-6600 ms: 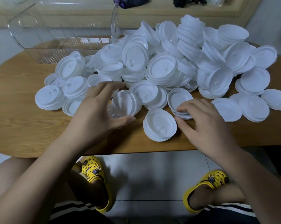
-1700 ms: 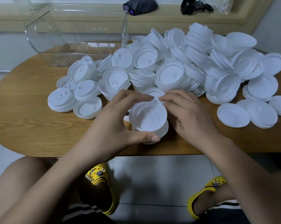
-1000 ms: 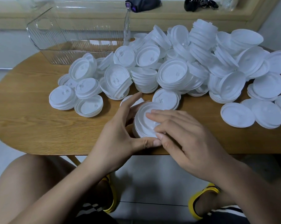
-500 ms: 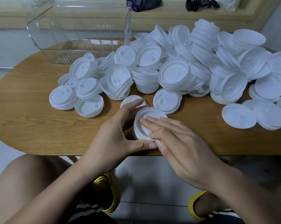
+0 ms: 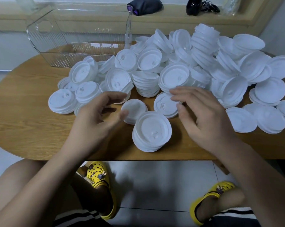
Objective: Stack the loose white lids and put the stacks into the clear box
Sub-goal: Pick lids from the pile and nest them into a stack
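While both hands hover just off the wood, neither one grips anything: the left hand (image 5: 96, 122), to the left of the short stack (image 5: 152, 130) of white lids, hangs released with its fingers loosely curled and its thumb tip close to a single lid (image 5: 134, 108) that lies just behind and left of the stack. The right hand (image 5: 204, 122), to the right of the stack, has its fingers spread and slightly bent over a flat lid (image 5: 164, 104) just behind the stack; the fingertips are blurred, so contact with that lid cannot be told. Neither hand touches the stack, which stands free between them, close to the front edge of the table (image 5: 24, 112). Left of the stack, past the left hand, bare wood runs out to the table's rounded end, and a strip of bare wood lies right of the stack under the right wrist. Behind the stack, a big heap (image 5: 204, 51) of loose and part-stacked lids covers the middle and right of the table. Far behind and left of the stack sits the clear box (image 5: 45, 38), its ribbed walls showing the table's wood through them; every lid in sight lies outside it.
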The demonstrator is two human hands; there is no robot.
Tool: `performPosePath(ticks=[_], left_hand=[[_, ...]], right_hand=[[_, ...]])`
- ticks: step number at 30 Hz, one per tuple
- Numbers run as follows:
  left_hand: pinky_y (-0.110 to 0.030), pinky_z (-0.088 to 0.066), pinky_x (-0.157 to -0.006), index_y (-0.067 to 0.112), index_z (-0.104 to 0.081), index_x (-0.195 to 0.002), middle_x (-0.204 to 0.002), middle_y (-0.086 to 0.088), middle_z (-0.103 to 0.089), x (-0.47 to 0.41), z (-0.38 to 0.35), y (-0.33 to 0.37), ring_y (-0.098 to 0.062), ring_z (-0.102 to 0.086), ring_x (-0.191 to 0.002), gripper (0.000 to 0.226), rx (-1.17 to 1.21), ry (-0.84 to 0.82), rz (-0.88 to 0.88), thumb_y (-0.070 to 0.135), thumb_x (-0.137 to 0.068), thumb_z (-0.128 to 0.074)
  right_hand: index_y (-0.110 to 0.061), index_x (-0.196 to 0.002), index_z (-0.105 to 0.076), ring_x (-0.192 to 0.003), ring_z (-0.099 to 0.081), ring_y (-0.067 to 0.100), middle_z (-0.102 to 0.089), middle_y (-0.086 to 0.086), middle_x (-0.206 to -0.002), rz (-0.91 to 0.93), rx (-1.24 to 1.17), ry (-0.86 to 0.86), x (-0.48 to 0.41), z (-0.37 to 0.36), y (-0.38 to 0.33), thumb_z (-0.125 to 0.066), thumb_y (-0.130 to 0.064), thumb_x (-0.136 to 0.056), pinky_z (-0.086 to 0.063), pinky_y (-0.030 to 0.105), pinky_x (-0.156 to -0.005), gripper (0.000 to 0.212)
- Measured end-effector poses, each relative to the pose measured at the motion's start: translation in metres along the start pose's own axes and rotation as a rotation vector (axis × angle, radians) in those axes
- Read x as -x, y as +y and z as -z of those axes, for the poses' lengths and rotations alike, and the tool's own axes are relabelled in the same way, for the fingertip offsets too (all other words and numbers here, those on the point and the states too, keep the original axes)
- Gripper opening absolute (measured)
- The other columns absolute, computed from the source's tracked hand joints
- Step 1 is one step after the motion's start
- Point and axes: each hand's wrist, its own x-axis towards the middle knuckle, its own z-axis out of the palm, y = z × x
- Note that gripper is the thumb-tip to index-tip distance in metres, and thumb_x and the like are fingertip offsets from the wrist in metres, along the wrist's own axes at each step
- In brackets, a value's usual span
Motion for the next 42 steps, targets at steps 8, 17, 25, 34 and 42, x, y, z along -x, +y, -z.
performPosePath(ticks=[8, 17, 25, 34, 42], left_hand=[[-0.015, -0.047, -0.097, 0.037, -0.059, -0.143, -0.134, 0.027, -0.057, -0.013, -0.011, -0.010, 0.012, -0.053, -0.120, 0.060, -0.403, -0.094, -0.108, 0.045, -0.090, -0.083], [-0.034, -0.050, -0.103, 0.031, -0.052, -0.154, -0.151, 0.004, -0.059, -0.026, -0.026, -0.011, -0.020, -0.054, -0.138, 0.082, -0.529, -0.153, -0.056, 0.068, -0.083, -0.070], [-0.032, -0.048, -0.091, 0.035, -0.052, -0.150, -0.138, 0.007, -0.065, -0.026, -0.024, -0.009, -0.019, -0.060, -0.128, 0.085, -0.466, -0.104, -0.044, 0.074, -0.077, -0.076], [-0.019, -0.056, -0.081, 0.033, -0.056, -0.144, -0.130, 0.013, -0.066, -0.022, -0.005, 0.014, 0.000, -0.067, -0.107, 0.079, -0.266, 0.040, -0.079, 0.069, -0.079, -0.081], [-0.032, -0.057, -0.097, 0.013, -0.052, -0.137, -0.141, 0.005, -0.064, -0.007, -0.009, 0.037, -0.021, -0.072, -0.119, 0.069, 0.227, 0.048, -0.146, 0.036, -0.082, -0.088]], right_hand=[[-0.006, -0.131, -0.072, -0.144, -0.054, 0.027, -0.069, 0.005, -0.142, 0.003, 0.147, -0.017, -0.024, -0.003, 0.033, -0.060, -0.005, -0.107, -0.038, 0.040, -0.120, 0.027], [-0.006, -0.121, -0.076, -0.128, -0.061, 0.033, -0.075, 0.006, -0.119, 0.027, 0.211, 0.052, -0.029, -0.008, 0.044, -0.063, -0.003, -0.104, -0.037, 0.041, -0.113, 0.021], [-0.010, -0.112, -0.079, -0.109, -0.060, 0.033, -0.069, 0.004, -0.105, 0.032, 0.237, 0.050, -0.030, -0.009, 0.042, -0.067, -0.006, -0.103, -0.038, 0.044, -0.103, 0.015], [-0.004, -0.113, -0.071, -0.116, -0.058, 0.026, -0.071, 0.008, -0.114, -0.037, 0.191, 0.163, -0.033, -0.001, 0.028, -0.051, -0.008, -0.109, -0.036, 0.042, -0.106, 0.020], [-0.005, -0.108, -0.068, -0.107, -0.055, 0.021, -0.070, 0.003, -0.107, -0.047, 0.161, 0.177, -0.028, 0.004, 0.023, -0.055, -0.008, -0.109, -0.035, 0.037, -0.100, 0.014]])
